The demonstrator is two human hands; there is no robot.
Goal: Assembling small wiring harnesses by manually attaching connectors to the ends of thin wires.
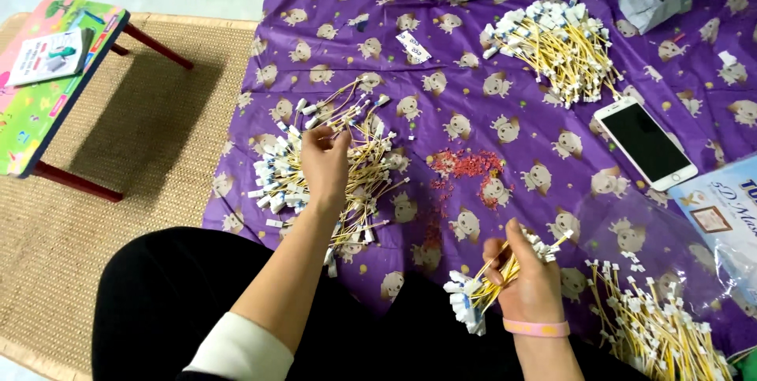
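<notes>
My left hand (325, 162) reaches into a loose heap of yellow wires with white end connectors (359, 172) on the purple patterned sheet (473, 97), fingers pinching among the wires. My right hand (527, 282), with a pink band on the wrist, grips a bundle of the same yellow wires (473, 296); their white ends stick out on both sides of the fist. Another heap of wires (658, 322) lies just right of that hand.
A third wire heap (561, 43) lies at the far side, with a white phone (645, 143) beside it. Red scraps (465, 166) sit mid-sheet. A small colourful table (47, 89) stands on the woven mat (158, 136) at left. Printed plastic packaging (721, 211) lies right.
</notes>
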